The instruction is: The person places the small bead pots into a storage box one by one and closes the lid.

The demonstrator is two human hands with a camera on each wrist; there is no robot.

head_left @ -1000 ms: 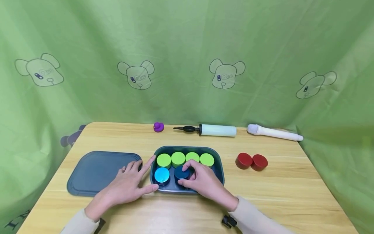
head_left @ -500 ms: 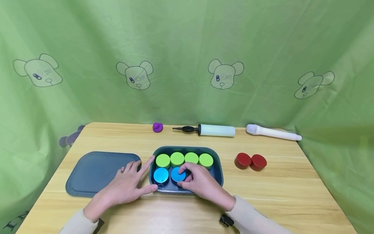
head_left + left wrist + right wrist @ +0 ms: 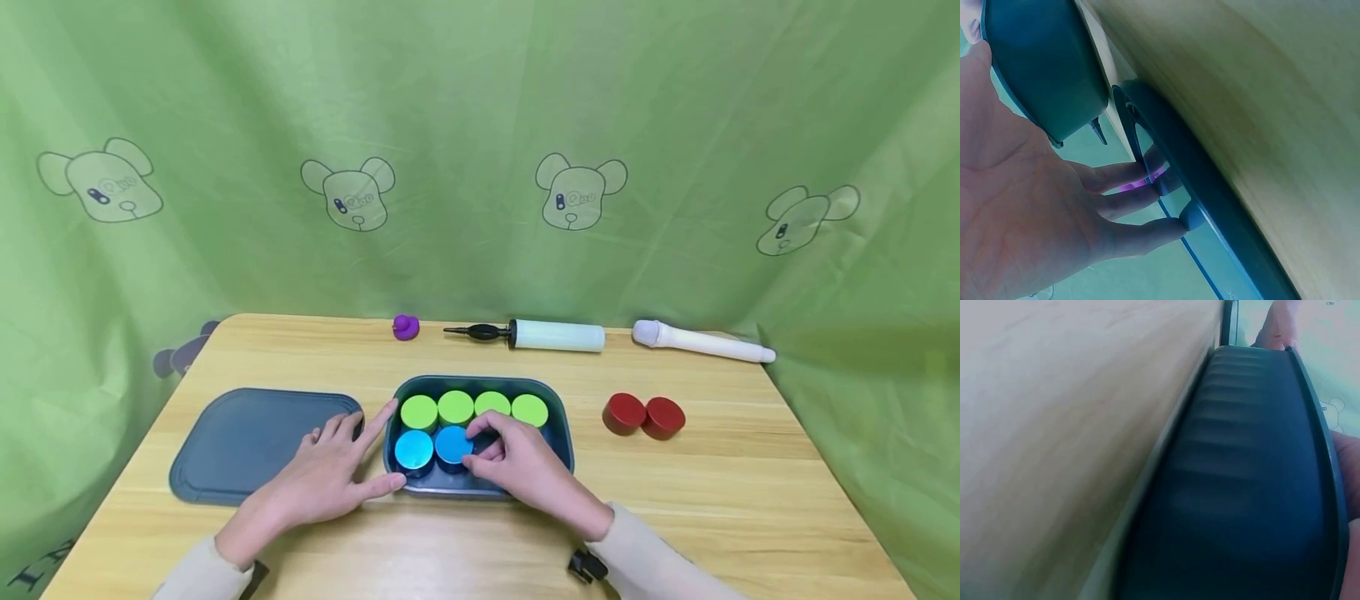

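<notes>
My left hand [image 3: 330,471] spreads at the left end of a dark blue-grey rectangular tray [image 3: 561,467]. Its index finger and thumb touch the tray's rim, while the other fingertips lie over the right edge of a matching lid [image 3: 247,442]. Inside the tray, a row of several lime-green round blocks [image 3: 419,412] lines the far side. Two blue round blocks sit in front, a left one [image 3: 413,450] and a right one [image 3: 453,446]. My right hand [image 3: 517,458] has its thumb and index fingertips at the right block's right edge. The right wrist view shows mostly the tray's outer wall [image 3: 1241,469].
Two dark red round blocks [image 3: 625,413] stand on the table right of the tray. Along the back lie a purple rubber duck [image 3: 406,327], a hand pump [image 3: 558,335] and a white microphone-shaped object [image 3: 705,341]. A green curtain [image 3: 465,100] surrounds the table.
The right blue block has shifted left, from apart to right beside the other blue block. The right fingertips have drawn back from its top to its right edge. My left hand holds its place.
</notes>
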